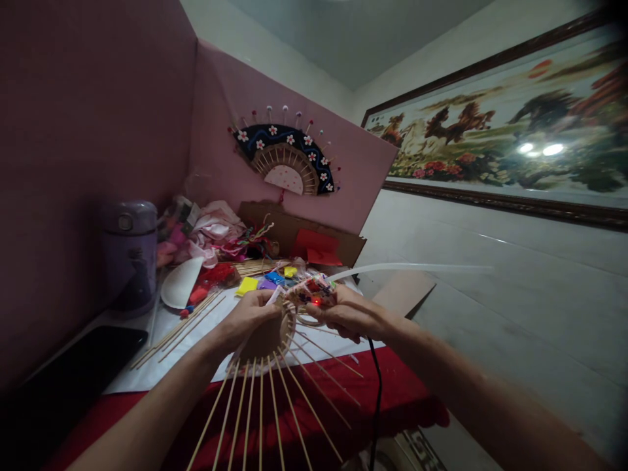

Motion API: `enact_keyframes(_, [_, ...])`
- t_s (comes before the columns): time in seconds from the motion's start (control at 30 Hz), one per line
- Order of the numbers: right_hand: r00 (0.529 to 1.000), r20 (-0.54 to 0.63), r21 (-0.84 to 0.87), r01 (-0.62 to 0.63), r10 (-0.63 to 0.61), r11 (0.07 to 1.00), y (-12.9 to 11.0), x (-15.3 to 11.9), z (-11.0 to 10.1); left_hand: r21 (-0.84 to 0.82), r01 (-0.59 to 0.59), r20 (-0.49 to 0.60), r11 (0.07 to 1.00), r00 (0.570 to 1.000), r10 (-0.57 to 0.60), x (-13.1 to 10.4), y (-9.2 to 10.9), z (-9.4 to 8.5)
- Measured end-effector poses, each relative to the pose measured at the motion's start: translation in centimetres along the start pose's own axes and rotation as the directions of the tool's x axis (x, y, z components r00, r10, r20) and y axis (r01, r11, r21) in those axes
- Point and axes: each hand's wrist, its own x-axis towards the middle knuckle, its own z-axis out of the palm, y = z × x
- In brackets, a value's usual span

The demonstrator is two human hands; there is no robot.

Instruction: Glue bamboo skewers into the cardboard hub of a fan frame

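My left hand (pixel 251 313) grips the upper edge of a half-round cardboard fan base (pixel 261 340). Thin wooden sticks (pixel 271 399) spread out from the base toward me, over the table's front edge. In my right hand (pixel 352 310) is a hot glue gun (pixel 310 289) with a patterned body and a small red light. Its front end is close to the fan base beside my left fingers; whether it touches cannot be made out. A long translucent glue stick (pixel 407 267) juts from the gun's back, and a black cord (pixel 377 392) hangs below.
At the left stand a purple bottle (pixel 130 255) and a dark phone (pixel 93 356). Loose sticks (pixel 184 327), a white folded plate (pixel 180 284) and yellow clay packets (pixel 246 286) lie on white paper. A finished-looking fan (pixel 284 157) hangs on the pink board behind.
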Motion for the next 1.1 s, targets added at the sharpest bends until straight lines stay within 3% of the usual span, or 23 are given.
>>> enact_keyframes(0.27, [0.999,0.013,-0.004,0.035,-0.035,0.999,1.2,0.7,0.1,0.010,0.001,0.005,1.000,1.000,-0.001,0.2,-0.3,-0.1])
enact_keyframes(0.83, [0.999,0.009,0.033,0.053,-0.053,0.998,1.2,0.8,0.2,0.015,0.039,-0.002,0.999,0.999,-0.039,0.1,0.3,0.2])
enact_keyframes(1.1, [0.998,0.008,0.022,0.057,-0.057,0.998,1.1,0.9,0.3,0.082,0.011,-0.060,0.997,0.998,-0.007,0.0,0.4,0.2])
